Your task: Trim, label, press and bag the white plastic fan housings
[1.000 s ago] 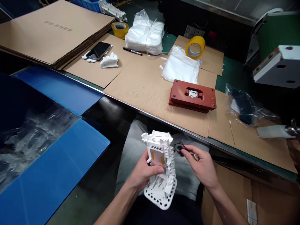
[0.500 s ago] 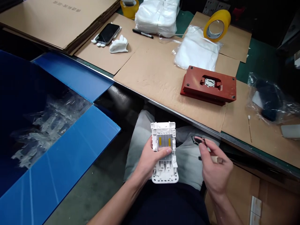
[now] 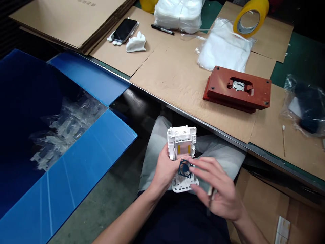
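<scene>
My left hand grips a white plastic housing upright above my lap. Two yellow strips show inside its frame. Over the lower half of the housing is a thin dark square frame with a round opening, close to my left thumb. The fingertips of my right hand reach to the right edge of this dark frame, with thumb and fingers apart. A small beige-and-dark stick-like tool is tucked in my right hand, blurred; its exact kind cannot be made out.
Ahead on the cardboard-covered bench lie a red fixture block, a tape roll, white bagged sheets, a cotton swab, a phone and a pen. At left stands a blue bin holding clear-wrapped parts.
My right hand has moved left to the housing, bringing the dark square frame over its lower half. Its fingers have spread. The view has shifted slightly.
</scene>
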The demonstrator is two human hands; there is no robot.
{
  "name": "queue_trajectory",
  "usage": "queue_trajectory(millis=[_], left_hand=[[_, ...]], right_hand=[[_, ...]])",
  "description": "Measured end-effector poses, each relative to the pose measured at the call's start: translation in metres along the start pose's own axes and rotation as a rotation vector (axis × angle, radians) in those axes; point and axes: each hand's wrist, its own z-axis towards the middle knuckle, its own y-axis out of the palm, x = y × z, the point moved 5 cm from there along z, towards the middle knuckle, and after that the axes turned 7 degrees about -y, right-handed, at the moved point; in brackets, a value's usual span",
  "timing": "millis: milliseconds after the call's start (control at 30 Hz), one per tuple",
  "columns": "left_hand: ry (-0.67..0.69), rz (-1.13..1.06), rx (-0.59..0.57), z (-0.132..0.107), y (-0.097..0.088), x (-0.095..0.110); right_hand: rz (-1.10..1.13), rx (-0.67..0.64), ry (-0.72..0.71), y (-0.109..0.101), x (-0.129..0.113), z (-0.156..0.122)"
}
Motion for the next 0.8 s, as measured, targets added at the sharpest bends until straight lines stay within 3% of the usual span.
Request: queue_trajectory(millis=[67,133,200,367,500,633,800], left_hand=[[-0.011,-0.032,-0.013,0.000,-0.001,-0.001],[-0.015,-0.036,-0.012,0.000,-0.003,-0.002],[0.005,-0.009,-0.009,0.000,-0.004,-0.001],[0.050,0.063,-0.010,-0.002,-0.003,-0.001],[0.080,0.102,0.097,-0.003,-0.010,-0.006],[0.206,0.303,0.200,-0.003,-0.019,-0.006],[0.399,0.426,0.158,-0.005,-0.020,-0.003]], right_hand=[[0.109,0.105,0.325,-0.006,0.014,-0.004],[0.216,0.092,0.641,-0.001,0.027,-0.012],[0.321,0.013,0.777,0.008,0.033,-0.015],[0.369,-0.054,0.783,0.014,0.035,-0.014],[0.450,-0.041,0.751,0.005,0.029,-0.018],[0.642,0.200,0.744,-0.002,0.020,-0.022],[0.878,0.458,0.877,0.015,0.010,-0.020]])
